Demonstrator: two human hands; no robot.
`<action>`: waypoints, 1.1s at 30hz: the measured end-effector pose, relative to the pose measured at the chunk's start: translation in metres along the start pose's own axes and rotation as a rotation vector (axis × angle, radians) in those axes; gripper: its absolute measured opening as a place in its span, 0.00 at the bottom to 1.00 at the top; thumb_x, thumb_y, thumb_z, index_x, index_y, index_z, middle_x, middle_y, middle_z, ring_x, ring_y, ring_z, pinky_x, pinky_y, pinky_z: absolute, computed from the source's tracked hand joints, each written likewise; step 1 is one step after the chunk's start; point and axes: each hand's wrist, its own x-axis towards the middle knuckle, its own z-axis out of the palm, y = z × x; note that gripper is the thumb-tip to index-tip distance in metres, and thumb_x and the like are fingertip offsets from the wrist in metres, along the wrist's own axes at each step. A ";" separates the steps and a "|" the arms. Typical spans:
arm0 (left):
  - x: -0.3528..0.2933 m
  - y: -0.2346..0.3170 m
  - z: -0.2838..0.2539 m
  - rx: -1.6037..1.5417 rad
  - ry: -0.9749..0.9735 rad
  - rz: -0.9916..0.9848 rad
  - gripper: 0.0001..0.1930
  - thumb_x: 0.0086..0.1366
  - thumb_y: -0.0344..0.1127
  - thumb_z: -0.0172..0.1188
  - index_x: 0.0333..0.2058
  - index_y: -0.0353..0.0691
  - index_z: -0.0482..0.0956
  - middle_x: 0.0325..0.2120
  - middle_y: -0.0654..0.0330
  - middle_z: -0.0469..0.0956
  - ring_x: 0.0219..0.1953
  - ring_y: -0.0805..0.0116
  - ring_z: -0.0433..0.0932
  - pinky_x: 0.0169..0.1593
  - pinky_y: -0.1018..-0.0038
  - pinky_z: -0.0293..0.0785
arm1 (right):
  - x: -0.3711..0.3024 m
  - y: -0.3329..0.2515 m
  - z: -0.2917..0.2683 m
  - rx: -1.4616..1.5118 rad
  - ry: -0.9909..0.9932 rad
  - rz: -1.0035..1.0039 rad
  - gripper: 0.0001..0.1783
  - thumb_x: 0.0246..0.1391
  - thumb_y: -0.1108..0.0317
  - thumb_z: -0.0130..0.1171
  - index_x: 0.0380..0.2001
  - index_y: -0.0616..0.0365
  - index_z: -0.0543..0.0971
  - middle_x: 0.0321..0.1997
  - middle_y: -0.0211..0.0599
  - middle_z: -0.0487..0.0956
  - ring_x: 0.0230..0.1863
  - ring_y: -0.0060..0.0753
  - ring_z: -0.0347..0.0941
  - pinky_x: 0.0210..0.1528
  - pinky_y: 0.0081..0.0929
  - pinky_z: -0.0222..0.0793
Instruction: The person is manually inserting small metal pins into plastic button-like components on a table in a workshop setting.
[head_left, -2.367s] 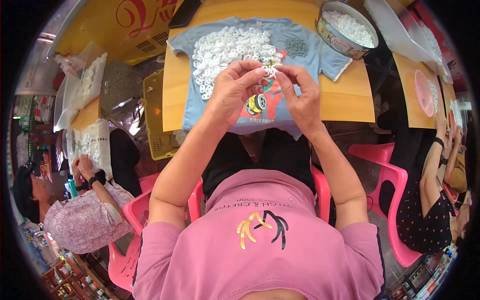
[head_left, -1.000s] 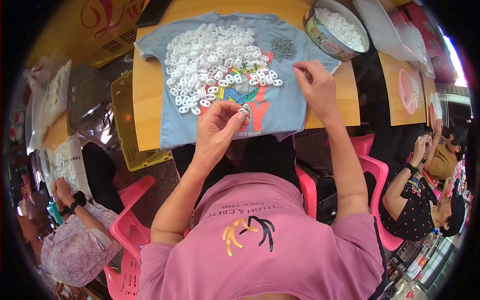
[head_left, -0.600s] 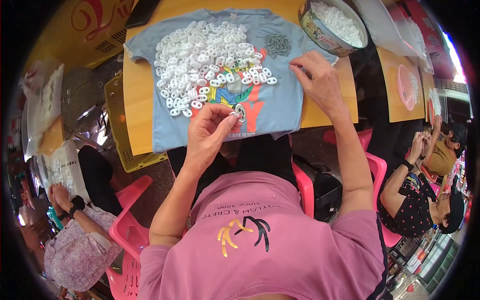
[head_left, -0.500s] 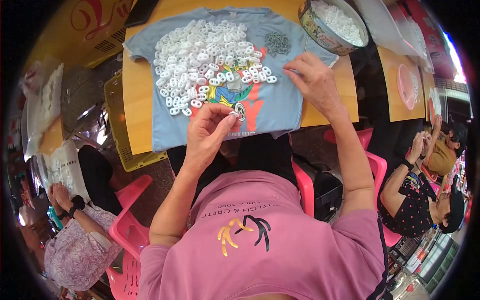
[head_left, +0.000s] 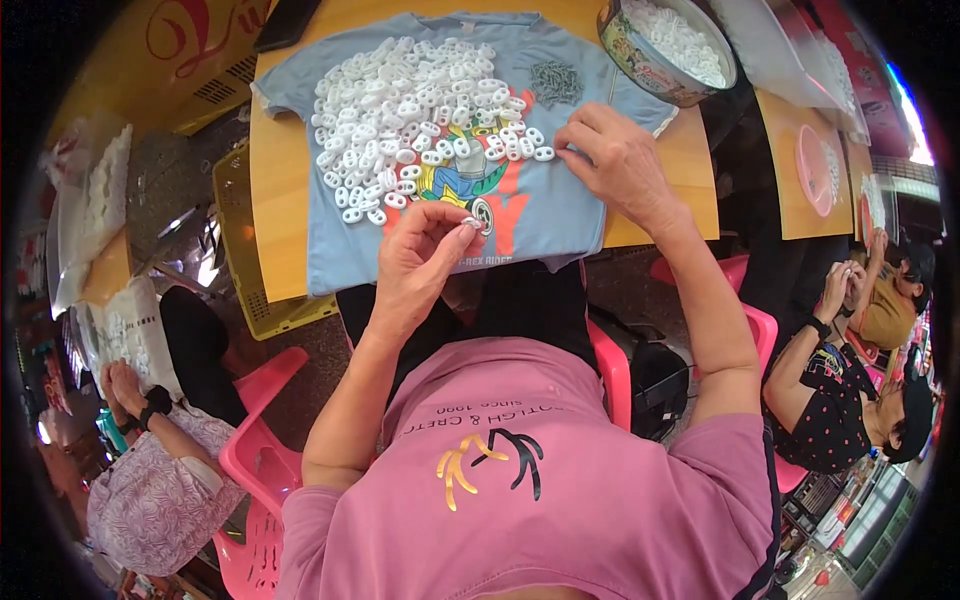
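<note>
My left hand (head_left: 425, 255) pinches a small white plastic piece (head_left: 470, 223) between thumb and forefinger, low over the front of a blue T-shirt (head_left: 345, 260) spread on the table. My right hand (head_left: 625, 165) is closed in a pinch, fingertips beside the last white piece in the row at the pile's right end. Whatever those fingertips hold, if anything, is too small to make out. Many white oval pieces (head_left: 390, 110), each with two holes, lie heaped on the shirt. Right of them sits a small pile of thin dark grey metal parts (head_left: 556, 84), perhaps screws.
A round printed tin (head_left: 660, 80) full of white pieces stands at the table's (head_left: 690, 185) far right. A dark flat object (head_left: 287, 22) lies at the far left corner. A yellow crate (head_left: 240, 240) is left of the table. Other people sit on both sides.
My right hand has moved a little left, its fingertips now beside the end of the row of white pieces. My left hand keeps its pinch on the white piece.
</note>
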 end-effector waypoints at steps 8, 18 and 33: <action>0.001 0.001 0.001 -0.009 -0.006 -0.003 0.06 0.66 0.25 0.57 0.41 0.33 0.73 0.34 0.60 0.78 0.37 0.75 0.78 0.43 0.78 0.76 | 0.009 0.008 -0.005 -0.044 -0.146 -0.020 0.05 0.47 0.70 0.62 0.28 0.57 0.77 0.31 0.37 0.75 0.37 0.42 0.73 0.38 0.36 0.70; 0.006 0.006 -0.002 -0.054 0.000 -0.031 0.07 0.66 0.28 0.58 0.40 0.33 0.73 0.34 0.59 0.79 0.36 0.74 0.79 0.41 0.77 0.77 | 0.009 0.018 -0.010 0.150 -0.142 0.208 0.07 0.50 0.69 0.61 0.29 0.61 0.76 0.28 0.37 0.77 0.29 0.32 0.74 0.32 0.29 0.69; 0.006 0.031 0.021 -0.105 0.084 0.023 0.09 0.65 0.33 0.61 0.40 0.34 0.76 0.32 0.60 0.81 0.34 0.76 0.79 0.38 0.80 0.74 | -0.004 -0.074 0.009 1.251 0.085 0.441 0.11 0.59 0.72 0.59 0.44 0.66 0.78 0.37 0.34 0.80 0.34 0.20 0.74 0.40 0.19 0.71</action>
